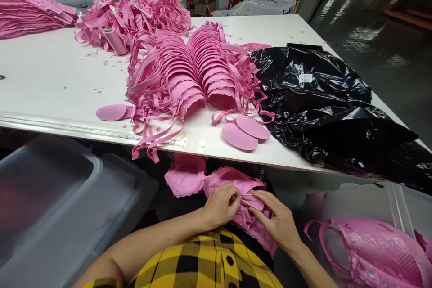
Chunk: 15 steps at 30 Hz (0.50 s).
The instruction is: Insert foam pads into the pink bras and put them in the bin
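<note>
A pink bra lies open across my lap, just below the table edge, with its cups facing up. My left hand is closed, thumb and fingers pinching the bra's fabric at the inner side of one cup. Between the thumb and fingers of my right hand is a pink oval pad, one end of which meets the cup fabric by my left fingertips. Exactly how far the pad sits inside the cup is hidden. Two loose oval pads rest on the table in front of me, and another pad lies further left.
Nested pink bras stand in a long row on the white table. Behind are a heap of straps and a thread cone. A black plastic bag covers the right side. Plastic bins flank me; pink bras fill the right one.
</note>
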### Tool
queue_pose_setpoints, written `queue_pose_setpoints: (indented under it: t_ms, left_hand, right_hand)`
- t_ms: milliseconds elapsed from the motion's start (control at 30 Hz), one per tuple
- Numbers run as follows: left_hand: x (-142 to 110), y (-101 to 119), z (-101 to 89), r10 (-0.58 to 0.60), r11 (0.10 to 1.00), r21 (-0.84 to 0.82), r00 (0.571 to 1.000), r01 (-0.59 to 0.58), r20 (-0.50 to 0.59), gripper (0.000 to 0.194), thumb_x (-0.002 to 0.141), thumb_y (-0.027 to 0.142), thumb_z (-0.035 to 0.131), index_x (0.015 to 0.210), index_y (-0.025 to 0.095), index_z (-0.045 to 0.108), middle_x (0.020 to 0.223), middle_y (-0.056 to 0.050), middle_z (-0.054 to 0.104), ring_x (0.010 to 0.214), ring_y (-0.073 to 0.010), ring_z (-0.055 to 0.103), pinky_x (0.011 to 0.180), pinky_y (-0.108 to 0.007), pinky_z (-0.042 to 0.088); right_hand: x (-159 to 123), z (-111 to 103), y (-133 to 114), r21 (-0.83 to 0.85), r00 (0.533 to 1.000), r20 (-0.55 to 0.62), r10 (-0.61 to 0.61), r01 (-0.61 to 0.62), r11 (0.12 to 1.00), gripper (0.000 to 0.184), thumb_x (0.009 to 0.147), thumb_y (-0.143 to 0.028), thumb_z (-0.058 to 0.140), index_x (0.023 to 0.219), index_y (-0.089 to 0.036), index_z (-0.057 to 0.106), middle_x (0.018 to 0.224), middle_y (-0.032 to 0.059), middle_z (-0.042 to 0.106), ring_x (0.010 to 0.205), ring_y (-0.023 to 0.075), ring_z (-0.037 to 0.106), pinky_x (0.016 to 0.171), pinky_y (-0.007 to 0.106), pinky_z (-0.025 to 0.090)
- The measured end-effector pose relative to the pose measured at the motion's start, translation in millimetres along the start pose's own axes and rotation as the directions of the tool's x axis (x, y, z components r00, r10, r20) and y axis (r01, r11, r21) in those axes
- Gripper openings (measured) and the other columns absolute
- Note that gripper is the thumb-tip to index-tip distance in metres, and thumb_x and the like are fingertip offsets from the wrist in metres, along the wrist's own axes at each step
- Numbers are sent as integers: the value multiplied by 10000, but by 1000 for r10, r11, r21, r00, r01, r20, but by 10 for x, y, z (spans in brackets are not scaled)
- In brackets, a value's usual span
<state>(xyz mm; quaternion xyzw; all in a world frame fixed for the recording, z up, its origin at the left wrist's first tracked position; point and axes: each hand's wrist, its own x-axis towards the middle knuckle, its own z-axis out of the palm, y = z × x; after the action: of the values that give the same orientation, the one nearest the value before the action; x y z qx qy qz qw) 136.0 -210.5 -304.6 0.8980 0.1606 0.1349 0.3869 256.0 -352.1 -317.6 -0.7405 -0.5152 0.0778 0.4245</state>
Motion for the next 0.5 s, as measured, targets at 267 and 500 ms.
queue_pose_setpoints:
  t_ms: [267, 500]
  left_hand:
    - [8, 26, 19, 57, 996, 70, 997, -53, -51, 145, 801, 123, 458, 697, 149, 555, 681, -40, 598, 622, -134, 544, 572, -226, 410]
    - [-74, 43, 24, 149, 980, 140, 988, -143, -39, 171, 829, 142, 425, 723, 155, 558, 674, -39, 596, 606, -131, 546, 559, -232, 422]
  right_hand:
    - [71, 63, -78, 138, 999, 29, -46, 41, 990, 122, 850, -180, 550, 851, -205, 669, 702, 26, 656, 626, 146, 621, 568, 245, 509]
    - [155, 37, -60, 193, 992, 122, 16, -39, 980, 116, 831, -210, 574, 831, -216, 690, 774, 33, 693, 703, 164, 654, 637, 255, 541]
